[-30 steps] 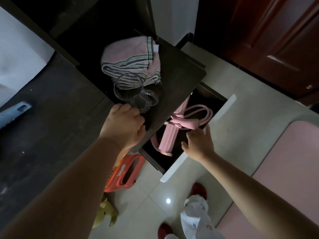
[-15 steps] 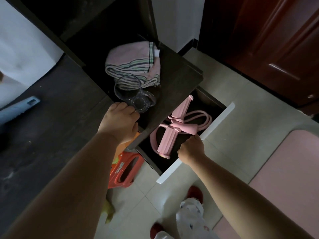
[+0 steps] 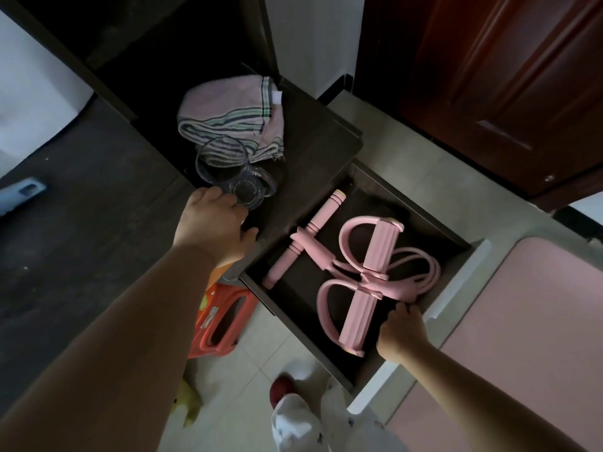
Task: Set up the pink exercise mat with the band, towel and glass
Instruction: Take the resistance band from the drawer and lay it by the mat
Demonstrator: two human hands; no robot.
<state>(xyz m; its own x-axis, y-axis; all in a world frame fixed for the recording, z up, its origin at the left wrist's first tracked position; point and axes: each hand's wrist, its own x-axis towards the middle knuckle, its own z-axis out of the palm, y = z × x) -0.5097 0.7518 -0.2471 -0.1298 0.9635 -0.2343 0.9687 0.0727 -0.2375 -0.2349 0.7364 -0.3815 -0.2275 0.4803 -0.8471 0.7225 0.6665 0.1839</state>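
Nothing is on the mat (image 3: 528,321) yet: your right hand (image 3: 403,334) grips the open drawer's front edge (image 3: 453,288) beside the band (image 3: 368,288), your left hand (image 3: 212,223) rests loosely closed by the glass (image 3: 228,171) and towel (image 3: 231,115).

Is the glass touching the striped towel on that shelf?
Cannot tell. In the head view the glass overlaps the towel edge, with stripes showing through its rim, but one steep angle cannot separate contact from mere overlap.
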